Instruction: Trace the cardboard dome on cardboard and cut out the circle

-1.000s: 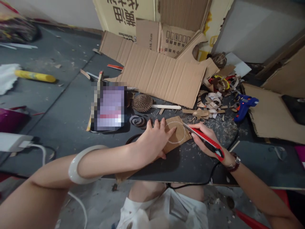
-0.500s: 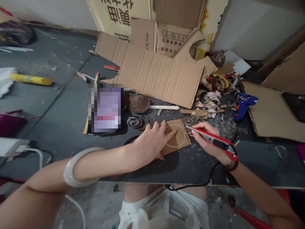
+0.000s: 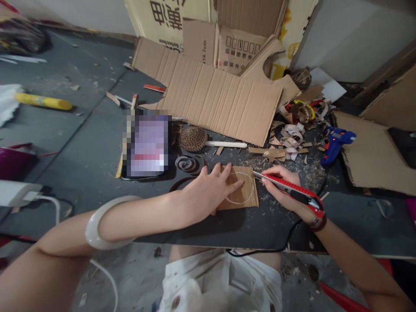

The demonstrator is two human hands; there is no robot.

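Head view: cardboard sq. [image 3: 242, 190] pinned by L hand [image 3: 208, 188] on worktop [image 3: 266, 229].
Detail: L hand flat, fingers on white circle outline [image 3: 243, 203]; R hand [image 3: 279, 188] grips red box cutter [image 3: 292, 190], tip at card edge; hands apart, close. Carton flap [image 3: 199, 43] reads "16.7cm".

Rough square of brown cardboard [image 3: 242, 206], flat on the dark surface [image 3: 276, 232]; white circle [image 3: 245, 193] drawn on it; red box cutter [image 3: 290, 191], blade out, tip just beside the cardboard's corner.
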